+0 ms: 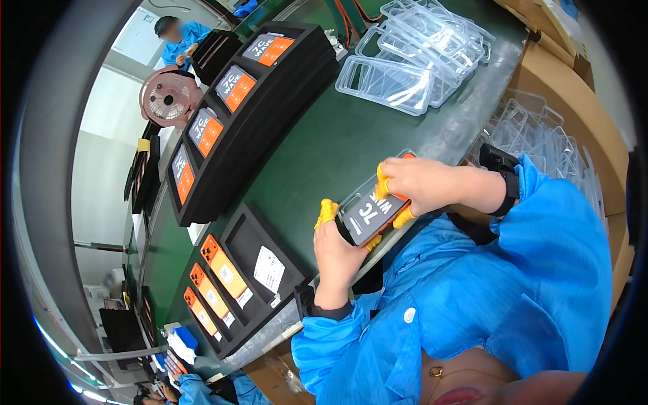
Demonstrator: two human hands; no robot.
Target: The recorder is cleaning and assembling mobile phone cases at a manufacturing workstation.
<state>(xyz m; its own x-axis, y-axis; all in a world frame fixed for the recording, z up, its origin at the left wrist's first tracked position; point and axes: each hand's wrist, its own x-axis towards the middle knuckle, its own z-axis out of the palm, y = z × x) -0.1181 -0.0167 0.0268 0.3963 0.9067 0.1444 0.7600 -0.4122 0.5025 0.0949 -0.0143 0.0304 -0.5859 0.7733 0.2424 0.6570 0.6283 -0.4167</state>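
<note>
From here, L hand (339, 255) pinches 1 end of the dark-faced phone (364, 219), R hand's (417, 185) fingers pinch across the other, over green bench's (304, 158) edge; blk tray (295, 273) w/ 3 orange phones (226, 266) nearby.

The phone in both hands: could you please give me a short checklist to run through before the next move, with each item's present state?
1. Left hand gripping the phone: ok, it holds the near left end.
2. Right hand gripping the phone: ok, it holds the opposite end.
3. Yellow finger covers worn: ok on several fingers of both hands; cannot tell for hidden fingers.
4. Phone apart from the lower black tray: ok, a gap shows between them.
5. Clear plastic shells apart from the hands: ok, the pile lies farther up the green table.
6. Underside of the phone clean: cannot tell, it faces away.
</note>
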